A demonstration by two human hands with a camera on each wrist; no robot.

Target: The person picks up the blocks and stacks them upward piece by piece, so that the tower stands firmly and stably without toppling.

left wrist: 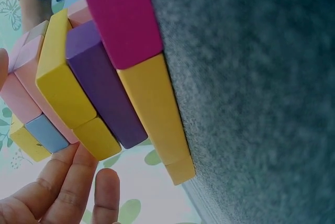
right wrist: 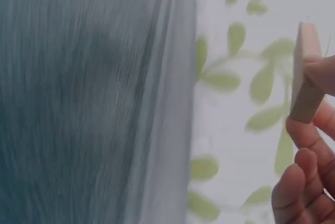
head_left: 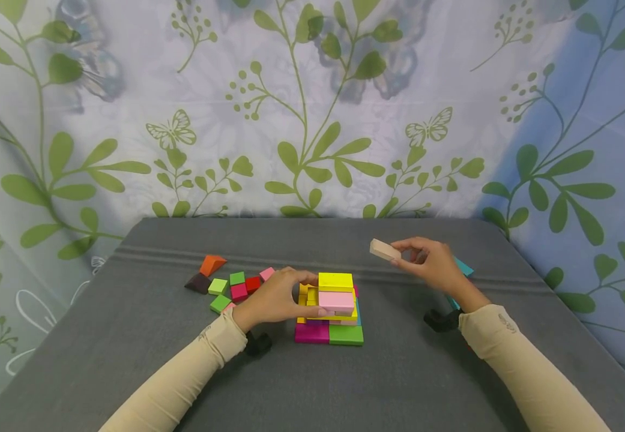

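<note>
Closest to us are the left sleeve [head_left: 177,375] and right sleeve [head_left: 528,372], each with a black mount [head_left: 259,344] by its cuff. Past the cuffs, our left hand [head_left: 280,297] takes the stack [head_left: 336,303] between thumb and fingers, the thumb on its near side; from the left wrist we see fingertips against the far side, by a blue block [left wrist: 48,132]. That hand covers part of the stack's left side. Below the grip, a magenta block [head_left: 312,333] and a green block [head_left: 346,335] form the near edge of the base; a yellow block [head_left: 335,282] tops the stack, just right of the fingers. Left of this hand lie loose cubes, among them a red one [head_left: 253,284], with a dark block [head_left: 198,283] and an orange block [head_left: 212,264] beyond. Our right hand [head_left: 431,264] pinches a wood block [head_left: 384,249] by one end, raised and well apart from the stack, which stands between our hands. Behind the right wrist, a teal block [head_left: 462,266] is partly hidden. Farthest, past the grey table [head_left: 388,384], hangs a leafy curtain [head_left: 312,90].
</note>
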